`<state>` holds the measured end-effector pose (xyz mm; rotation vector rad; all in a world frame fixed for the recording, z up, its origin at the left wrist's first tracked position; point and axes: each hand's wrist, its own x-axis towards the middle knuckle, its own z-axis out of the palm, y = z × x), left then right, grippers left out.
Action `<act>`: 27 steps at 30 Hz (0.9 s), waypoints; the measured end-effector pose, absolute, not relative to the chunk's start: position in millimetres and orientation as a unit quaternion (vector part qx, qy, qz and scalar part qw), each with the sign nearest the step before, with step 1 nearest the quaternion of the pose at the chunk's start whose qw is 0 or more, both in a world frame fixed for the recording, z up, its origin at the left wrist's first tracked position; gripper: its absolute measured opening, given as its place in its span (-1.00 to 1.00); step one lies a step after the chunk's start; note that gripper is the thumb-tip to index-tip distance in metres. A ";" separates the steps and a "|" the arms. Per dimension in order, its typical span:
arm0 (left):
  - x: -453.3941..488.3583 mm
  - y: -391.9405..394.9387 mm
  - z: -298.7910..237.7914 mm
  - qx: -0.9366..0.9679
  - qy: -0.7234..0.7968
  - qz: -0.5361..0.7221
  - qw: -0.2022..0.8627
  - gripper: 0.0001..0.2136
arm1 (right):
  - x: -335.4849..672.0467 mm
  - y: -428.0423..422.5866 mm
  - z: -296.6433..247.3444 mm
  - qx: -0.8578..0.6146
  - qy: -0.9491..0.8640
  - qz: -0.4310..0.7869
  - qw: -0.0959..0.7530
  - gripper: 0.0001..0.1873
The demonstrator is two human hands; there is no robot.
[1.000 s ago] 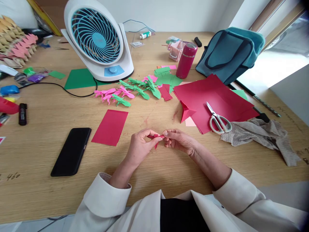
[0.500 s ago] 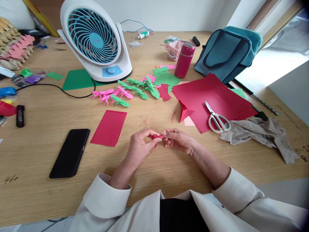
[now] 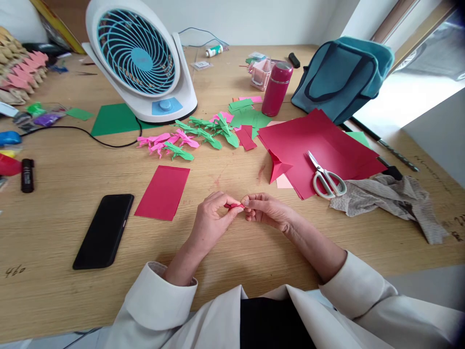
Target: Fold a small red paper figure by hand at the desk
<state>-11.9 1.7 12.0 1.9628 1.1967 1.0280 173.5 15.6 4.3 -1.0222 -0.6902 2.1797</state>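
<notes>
A small folded red paper piece (image 3: 235,206) is pinched between the fingertips of my left hand (image 3: 215,215). My right hand (image 3: 267,209) meets it from the other side, thumb and forefinger closed on the same piece's end. Fingers cover most of the paper, so its shape is hard to make out. To the left lies a flat red paper rectangle (image 3: 162,193). Beyond my hands, several folded green and pink paper figures (image 3: 212,137) lie in a cluster. A folded red paper piece (image 3: 278,167) stands by the large red sheets (image 3: 348,145).
White-handled scissors (image 3: 329,182) rest on the red sheets beside a crumpled grey cloth (image 3: 390,201). A black phone (image 3: 104,231) lies at left. Farther back are a white fan (image 3: 181,92), a red flask (image 3: 277,89), a pink basket (image 3: 260,75) and a teal bag (image 3: 337,80).
My fingers have shifted slightly around the red paper, and the bit that hung below the left thumb no longer shows. The whole view has moved a little.
</notes>
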 end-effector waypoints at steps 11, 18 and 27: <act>-13.8 2.9 9.9 0.776 0.434 0.375 0.264 -0.92 | 184.2 21.4 2.2 -0.423 -0.383 0.770 0.286 -0.65; -12.6 3.3 11.6 0.752 0.427 0.383 0.325 -0.95 | 186.1 22.0 5.7 -0.406 -0.390 0.782 0.267 -0.63; -11.7 3.4 14.3 0.703 0.448 0.359 0.421 -0.94 | 188.0 23.2 4.5 -0.395 -0.410 0.785 0.246 -0.57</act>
